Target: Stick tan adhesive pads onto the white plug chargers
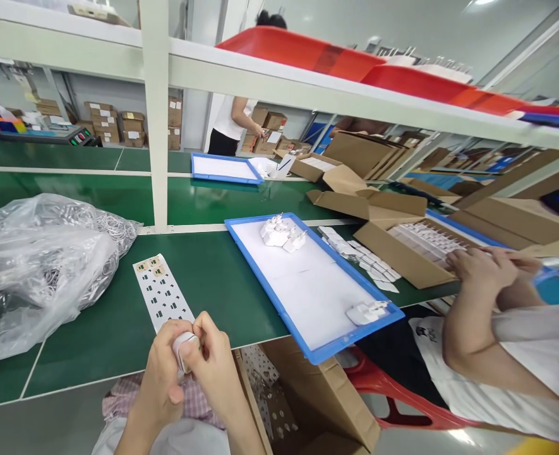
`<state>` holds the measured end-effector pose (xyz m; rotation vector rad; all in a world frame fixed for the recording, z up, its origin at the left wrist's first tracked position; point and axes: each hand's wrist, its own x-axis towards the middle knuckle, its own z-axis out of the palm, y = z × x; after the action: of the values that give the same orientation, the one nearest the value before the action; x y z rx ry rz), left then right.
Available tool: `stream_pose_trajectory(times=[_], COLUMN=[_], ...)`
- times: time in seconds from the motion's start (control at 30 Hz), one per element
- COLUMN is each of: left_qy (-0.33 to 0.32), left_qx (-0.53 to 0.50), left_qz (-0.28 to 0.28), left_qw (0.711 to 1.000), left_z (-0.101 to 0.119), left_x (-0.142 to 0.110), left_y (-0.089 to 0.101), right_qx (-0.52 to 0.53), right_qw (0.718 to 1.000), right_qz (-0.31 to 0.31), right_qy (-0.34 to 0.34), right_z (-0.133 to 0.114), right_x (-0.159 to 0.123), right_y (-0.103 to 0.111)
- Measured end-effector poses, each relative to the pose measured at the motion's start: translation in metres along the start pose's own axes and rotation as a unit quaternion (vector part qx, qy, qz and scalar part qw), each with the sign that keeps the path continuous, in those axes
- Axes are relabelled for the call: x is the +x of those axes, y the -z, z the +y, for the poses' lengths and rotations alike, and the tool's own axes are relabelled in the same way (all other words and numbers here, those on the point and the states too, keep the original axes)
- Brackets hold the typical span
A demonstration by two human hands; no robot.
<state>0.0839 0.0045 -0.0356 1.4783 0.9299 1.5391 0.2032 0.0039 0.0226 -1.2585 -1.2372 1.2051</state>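
At the front edge of the green bench, my left hand [164, 363] is wrapped round a small white power adapter [184, 349]. The thumb and fingers of my right hand [213, 357] press on the same adapter, covering part of it. Just beyond my hands lies a white label sheet [169, 297] with many small dark cut-out spots and a few tan patches at its far end. To the right is a blue-rimmed tray [264, 287] with a pile of white adapters [282, 234] at its far end and a few more [368, 312] at the near right corner.
A clear plastic bag of coiled cables [66, 259] fills the left side. Beyond the tray lie white cards [359, 256] and an open carton [412, 253], where a co-worker's hands [485, 268] rest. Below the bench edge stands a cardboard box [326, 404]. A post [156, 126] rises ahead.
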Motion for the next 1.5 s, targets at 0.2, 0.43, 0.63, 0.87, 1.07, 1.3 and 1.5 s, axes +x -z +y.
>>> stream_pose_trajectory(times=[0.2,0.43,0.63,0.87,1.07,1.3,1.5], left_qy=[-0.055,-0.020,-0.043,-0.024,-0.041,-0.030,-0.002], left_qx=[0.034,-0.150,-0.114,-0.202,-0.163,-0.207,-0.238], left_qz=[-0.019,-0.070,-0.037,-0.093,-0.061,-0.084,-0.047], left_qw=[0.998,0.986,0.992,0.975,0.984,0.974,0.970], left_z=[0.000,0.010,0.021,0.034,0.030,0.033,0.037], left_x=[-0.001,-0.002,0.007,0.011,0.011,0.013,0.019], left_y=[-0.001,-0.011,-0.014,-0.014,-0.013,-0.011,-0.018], right_qx=[0.045,0.147,-0.031,0.106,0.038,0.136,0.226], right_qw=[0.997,0.985,0.999,0.994,0.999,0.988,0.973], right_qz=[-0.050,-0.057,0.013,-0.021,-0.011,-0.064,-0.050], right_qy=[-0.022,-0.072,-0.030,-0.001,0.033,0.043,0.002], right_z=[-0.005,-0.001,-0.016,-0.004,-0.008,-0.005,0.004], right_x=[-0.001,-0.001,-0.009,-0.013,-0.022,-0.024,-0.018], right_y=[0.006,0.007,0.006,0.004,0.005,0.009,0.011])
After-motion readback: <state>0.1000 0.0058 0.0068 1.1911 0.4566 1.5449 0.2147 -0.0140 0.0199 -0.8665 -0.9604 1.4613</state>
